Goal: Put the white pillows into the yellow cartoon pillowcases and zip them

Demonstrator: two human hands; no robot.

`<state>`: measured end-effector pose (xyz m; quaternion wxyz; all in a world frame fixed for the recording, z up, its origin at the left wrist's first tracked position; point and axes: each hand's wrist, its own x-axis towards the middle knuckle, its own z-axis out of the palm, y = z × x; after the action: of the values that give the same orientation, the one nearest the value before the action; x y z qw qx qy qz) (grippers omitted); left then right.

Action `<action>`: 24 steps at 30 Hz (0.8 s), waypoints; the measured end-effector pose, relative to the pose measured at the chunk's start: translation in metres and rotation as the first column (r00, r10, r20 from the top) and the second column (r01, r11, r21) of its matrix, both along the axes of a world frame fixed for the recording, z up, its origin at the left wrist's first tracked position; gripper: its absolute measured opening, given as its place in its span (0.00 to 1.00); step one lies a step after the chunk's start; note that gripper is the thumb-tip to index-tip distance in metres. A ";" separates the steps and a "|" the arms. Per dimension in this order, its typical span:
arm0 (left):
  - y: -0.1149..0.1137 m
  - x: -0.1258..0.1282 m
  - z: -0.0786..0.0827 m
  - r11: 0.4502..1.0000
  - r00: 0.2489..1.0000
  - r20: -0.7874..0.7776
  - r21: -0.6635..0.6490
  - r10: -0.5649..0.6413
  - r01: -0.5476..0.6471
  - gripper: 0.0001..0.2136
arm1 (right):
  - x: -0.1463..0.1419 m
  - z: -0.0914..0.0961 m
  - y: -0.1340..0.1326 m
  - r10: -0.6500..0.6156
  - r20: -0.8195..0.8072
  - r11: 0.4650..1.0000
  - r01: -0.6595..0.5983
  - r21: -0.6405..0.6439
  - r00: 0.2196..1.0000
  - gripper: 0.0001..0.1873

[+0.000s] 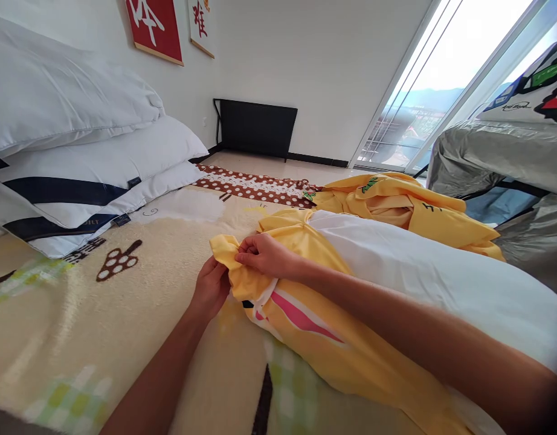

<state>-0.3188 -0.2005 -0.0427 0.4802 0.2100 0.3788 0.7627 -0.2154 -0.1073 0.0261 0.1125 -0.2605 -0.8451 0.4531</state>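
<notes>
A white pillow (pixel 423 266) lies across the bed, partly inside a yellow pillowcase (pixel 315 344) with pink and white markings. My right hand (pixel 264 254) is closed, pinching the bunched yellow corner of the pillowcase at its far end. Just left of it, my left hand (pixel 211 289) grips the same yellow fabric from below, fingers curled into the cloth. Both forearms reach in from the bottom of the view.
Stacked white pillows (pixel 79 151) with dark stripes sit at the left on a cream patterned blanket (pixel 79 314). Another yellow cloth (pixel 396 205) lies behind the pillow. A grey covered object (pixel 496 157) stands at the right by the glass door. A dark panel (pixel 258 127) leans against the far wall.
</notes>
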 end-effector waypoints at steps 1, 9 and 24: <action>0.000 0.000 -0.001 1.000 1.000 -0.007 0.006 0.004 -0.004 0.14 | 0.000 -0.001 0.001 0.010 -0.010 1.000 -0.011 -0.020 1.000 0.08; -0.002 -0.003 0.000 0.998 0.998 -0.039 0.026 -0.055 0.056 0.10 | 0.000 -0.003 0.002 -0.023 -0.051 1.000 0.023 -0.012 0.998 0.09; 0.000 -0.010 0.000 0.999 0.999 0.008 0.021 -0.050 0.050 0.05 | 0.002 -0.001 0.005 -0.054 -0.067 0.998 0.052 -0.034 0.996 0.09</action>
<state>-0.3291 -0.2003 -0.0429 0.4984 0.2213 0.3634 0.7554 -0.2129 -0.1021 0.0252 0.1491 -0.2692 -0.8260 0.4722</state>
